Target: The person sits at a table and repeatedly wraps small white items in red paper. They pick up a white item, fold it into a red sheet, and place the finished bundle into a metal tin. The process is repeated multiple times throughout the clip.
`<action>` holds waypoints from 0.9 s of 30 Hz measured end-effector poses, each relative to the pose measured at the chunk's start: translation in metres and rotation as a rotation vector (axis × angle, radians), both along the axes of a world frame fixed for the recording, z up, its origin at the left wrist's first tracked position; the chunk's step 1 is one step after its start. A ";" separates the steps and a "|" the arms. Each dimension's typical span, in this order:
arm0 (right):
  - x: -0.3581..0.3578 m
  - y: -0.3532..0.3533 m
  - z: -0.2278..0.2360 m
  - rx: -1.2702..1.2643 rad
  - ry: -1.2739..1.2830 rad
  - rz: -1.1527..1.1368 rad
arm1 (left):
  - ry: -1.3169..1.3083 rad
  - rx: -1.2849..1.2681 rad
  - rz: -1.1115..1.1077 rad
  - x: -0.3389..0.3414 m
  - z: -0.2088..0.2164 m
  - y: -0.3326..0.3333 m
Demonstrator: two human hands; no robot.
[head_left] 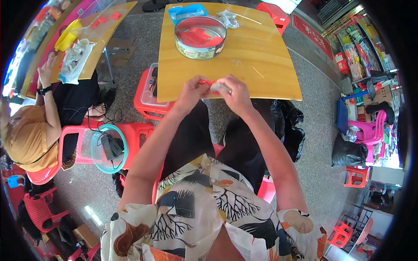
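A small red piece [206, 82] is pinched between both hands, left hand [191, 90] and right hand [234, 92], at the desk [261, 82] edge, the round tin [200, 37] kept within reach.

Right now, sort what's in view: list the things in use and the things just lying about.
In use:
left hand
right hand
small red and pale piece held between both
round tin holding red pieces

Lying about:
blue tray
clear plastic bag
red stool
teal basket
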State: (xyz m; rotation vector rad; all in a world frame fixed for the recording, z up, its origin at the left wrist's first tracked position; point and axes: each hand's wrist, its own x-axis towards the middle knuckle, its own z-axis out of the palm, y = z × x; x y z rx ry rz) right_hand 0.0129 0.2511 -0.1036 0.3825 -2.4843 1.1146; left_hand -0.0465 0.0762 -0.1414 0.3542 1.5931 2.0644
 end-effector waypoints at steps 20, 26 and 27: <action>-0.008 -0.005 -0.002 -0.656 -0.332 -0.093 | 0.594 -0.386 0.452 0.029 0.030 0.009; -0.010 -0.011 -0.029 -0.810 -0.446 0.034 | 0.466 -0.405 0.228 0.013 0.007 0.005; -0.010 -0.008 -0.033 -0.857 -0.470 0.047 | 0.436 -0.385 0.182 0.011 0.004 0.003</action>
